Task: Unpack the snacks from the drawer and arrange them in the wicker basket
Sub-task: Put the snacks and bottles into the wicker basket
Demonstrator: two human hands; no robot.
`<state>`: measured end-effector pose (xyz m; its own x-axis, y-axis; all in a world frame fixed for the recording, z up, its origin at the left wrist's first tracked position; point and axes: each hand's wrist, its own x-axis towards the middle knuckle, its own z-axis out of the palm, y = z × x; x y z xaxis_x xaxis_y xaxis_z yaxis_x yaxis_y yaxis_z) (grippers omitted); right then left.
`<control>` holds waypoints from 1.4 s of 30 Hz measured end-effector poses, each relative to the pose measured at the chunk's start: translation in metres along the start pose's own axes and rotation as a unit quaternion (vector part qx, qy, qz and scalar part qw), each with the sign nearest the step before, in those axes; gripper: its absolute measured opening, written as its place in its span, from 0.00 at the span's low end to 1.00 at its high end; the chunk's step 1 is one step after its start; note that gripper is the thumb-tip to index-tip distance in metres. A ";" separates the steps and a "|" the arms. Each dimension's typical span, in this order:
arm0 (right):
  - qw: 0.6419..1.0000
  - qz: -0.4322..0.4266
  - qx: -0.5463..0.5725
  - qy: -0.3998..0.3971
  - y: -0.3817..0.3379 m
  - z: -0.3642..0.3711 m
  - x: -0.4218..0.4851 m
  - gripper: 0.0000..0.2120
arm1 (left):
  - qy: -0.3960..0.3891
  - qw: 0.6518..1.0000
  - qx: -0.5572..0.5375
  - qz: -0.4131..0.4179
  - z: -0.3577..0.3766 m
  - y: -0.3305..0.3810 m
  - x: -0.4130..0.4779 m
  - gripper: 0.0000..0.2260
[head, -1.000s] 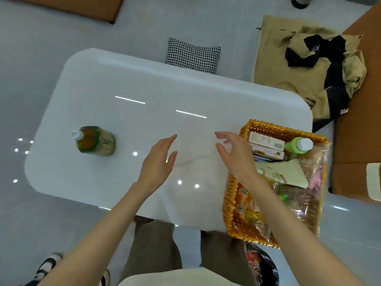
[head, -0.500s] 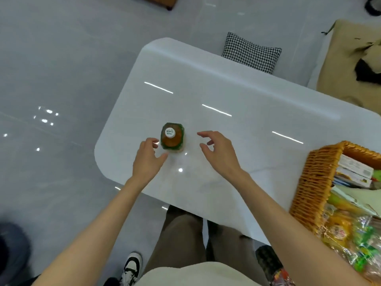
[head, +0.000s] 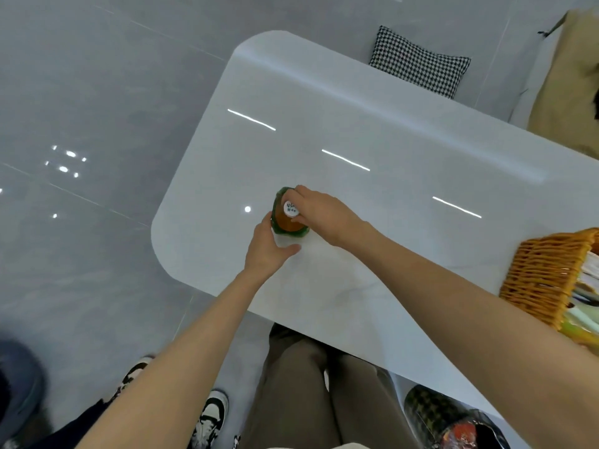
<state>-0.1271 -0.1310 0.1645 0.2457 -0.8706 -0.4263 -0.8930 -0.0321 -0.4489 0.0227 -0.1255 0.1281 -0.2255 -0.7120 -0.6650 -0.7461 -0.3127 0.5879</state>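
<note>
The right hand [head: 319,215] has its fingers curled over the top of the drink bottle [head: 289,225], right by the white cap [head: 290,208]. The left hand [head: 267,246] hugs the bottle low down, with fingers on one side and thumb on the other. The bottle stands up straight on the white table [head: 372,131], near the left end. It has brown drink inside and a green label.

I think this is the pick-up step. The bottle is held but does not look lifted yet. Next it must go up and across to the wicker basket [head: 544,277], which sits well apart at the right edge of the view. Only part of the basket shows, and that part already holds packets, so a free spot must be found. The basket's tall wall is the thing to get over.

Past the table lie a check cushion [head: 421,64] and a tan cloth [head: 564,92]. A shoe [head: 210,413] shows on the floor.
</note>
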 end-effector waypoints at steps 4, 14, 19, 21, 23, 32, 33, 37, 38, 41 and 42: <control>0.993 0.063 0.096 0.019 0.002 0.002 -0.022 0.17 | 0.000 0.999 -0.004 0.047 0.000 0.006 -0.001 0.36; 0.911 0.241 0.286 0.176 -0.010 -0.015 -0.147 0.14 | -0.073 0.976 0.086 0.189 0.030 0.062 -0.056 0.41; 0.865 0.281 0.318 0.269 -0.009 -0.029 -0.231 0.11 | -0.128 0.946 0.087 0.286 0.060 0.109 -0.107 0.31; 0.856 0.289 0.307 0.300 -0.008 -0.034 -0.266 0.12 | -0.147 0.932 0.098 0.315 0.074 0.129 -0.132 0.30; 0.848 0.294 0.292 0.330 -0.005 -0.038 -0.303 0.13 | -0.158 0.917 0.114 0.347 0.091 0.147 -0.160 0.30; 0.816 0.270 0.283 0.425 0.028 -0.033 -0.486 0.13 | -0.158 0.883 0.141 0.419 0.204 0.201 -0.280 0.33; 0.812 0.268 0.283 0.434 0.033 -0.029 -0.508 0.13 | -0.160 0.879 0.143 0.427 0.221 0.205 -0.295 0.33; 0.796 0.282 0.297 0.445 0.049 -0.012 -0.592 0.12 | -0.169 0.860 0.151 0.458 0.286 0.215 -0.350 0.37; 0.791 0.287 0.300 0.450 0.053 -0.009 -0.611 0.11 | -0.174 0.853 0.154 0.467 0.300 0.219 -0.361 0.39; 0.768 0.301 0.306 0.476 0.064 -0.003 -0.660 0.10 | -0.195 0.829 0.175 0.494 0.338 0.237 -0.390 0.40; 0.756 0.310 0.310 0.486 0.067 0.000 -0.676 0.10 | -0.201 0.821 0.185 0.501 0.351 0.243 -0.398 0.39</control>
<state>-0.3527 0.4554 0.4226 -0.8096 -0.5837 -0.0624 -0.3010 0.5040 -0.8095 -0.2889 0.3028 0.3740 -0.9754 -0.2072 -0.0752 -0.1825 0.5682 0.8024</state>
